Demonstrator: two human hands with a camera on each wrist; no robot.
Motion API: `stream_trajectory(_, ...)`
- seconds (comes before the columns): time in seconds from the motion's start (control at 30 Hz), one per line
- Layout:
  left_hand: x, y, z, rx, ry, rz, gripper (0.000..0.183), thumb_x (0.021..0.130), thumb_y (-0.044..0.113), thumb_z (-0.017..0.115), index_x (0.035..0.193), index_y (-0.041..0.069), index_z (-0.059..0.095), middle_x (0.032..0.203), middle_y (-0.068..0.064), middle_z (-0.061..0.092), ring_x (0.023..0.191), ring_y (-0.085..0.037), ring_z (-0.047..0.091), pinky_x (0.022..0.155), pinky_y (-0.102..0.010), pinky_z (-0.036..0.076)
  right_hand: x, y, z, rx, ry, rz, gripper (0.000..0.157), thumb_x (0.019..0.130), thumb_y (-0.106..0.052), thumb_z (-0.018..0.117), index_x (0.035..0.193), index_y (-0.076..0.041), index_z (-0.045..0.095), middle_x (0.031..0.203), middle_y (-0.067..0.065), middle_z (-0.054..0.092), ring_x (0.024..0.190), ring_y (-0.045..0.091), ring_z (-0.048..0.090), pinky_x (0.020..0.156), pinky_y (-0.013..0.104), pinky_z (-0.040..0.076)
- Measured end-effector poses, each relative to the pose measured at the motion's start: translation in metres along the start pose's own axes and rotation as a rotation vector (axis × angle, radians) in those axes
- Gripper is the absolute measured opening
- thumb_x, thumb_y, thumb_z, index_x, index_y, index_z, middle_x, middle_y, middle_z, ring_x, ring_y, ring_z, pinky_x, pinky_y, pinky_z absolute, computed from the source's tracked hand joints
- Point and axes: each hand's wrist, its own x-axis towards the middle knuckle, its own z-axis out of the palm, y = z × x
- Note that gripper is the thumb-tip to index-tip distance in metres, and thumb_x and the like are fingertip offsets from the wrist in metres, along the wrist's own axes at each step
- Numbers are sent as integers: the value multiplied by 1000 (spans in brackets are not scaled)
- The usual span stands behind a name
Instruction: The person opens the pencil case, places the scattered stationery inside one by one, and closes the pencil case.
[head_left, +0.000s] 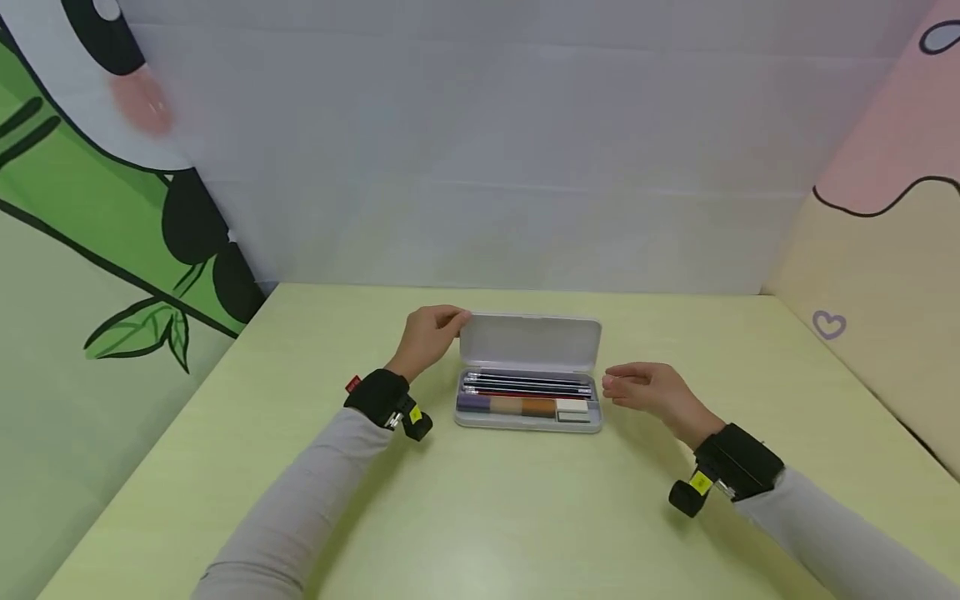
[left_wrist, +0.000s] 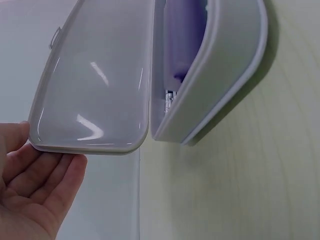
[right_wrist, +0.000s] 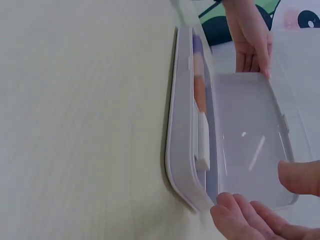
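Note:
A white pencil case (head_left: 527,425) lies on the table with its lid (head_left: 531,342) raised at the back. My left hand (head_left: 429,340) pinches the lid's left end, thumb on the inner side and fingers behind, as the left wrist view shows. To the right of the case is my right hand (head_left: 660,396), its fingers loosely extended and holding nothing. Inside the case are several dark pencils (head_left: 517,382), a purple, tan and brown rounded item (head_left: 506,405) of unclear kind, and a white eraser (head_left: 572,406).
The pale yellow table (head_left: 510,517) reaches back to a white wall panel (head_left: 480,167). Painted side panels stand at left (head_left: 90,333) and right (head_left: 862,275). Each wrist carries a black strap with a small camera.

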Motion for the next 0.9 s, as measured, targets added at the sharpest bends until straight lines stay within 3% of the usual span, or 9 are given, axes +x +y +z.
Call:
stream_trajectory(0.17,3,0,-5,-11,19,-26,32,98,30,55,116,7,69,109,-15,72,93,-27,71,78,-34,57,0,-10,8,20,-72,-43,50,96,-20,59,132,13,48,129,31,58,110,25,67,96,33,54)
stream_trajectory(0.4,5,2,0,-22,18,-45,32,98,30,56,115,7,70,106,-14,72,92,-27,72,77,-34,58,7,-10,19,-50,-65,-31,42,95,-21,61,123,10,57,111,25,69,97,21,71,89,34,58)
stream_trajectory(0.9,1,4,2,-17,17,-30,31,98,29,56,114,7,70,110,-15,72,93,-28,72,78,-35,58,10,-13,25,-121,-48,15,45,95,-27,60,123,8,58,111,22,70,98,26,72,90,37,57)
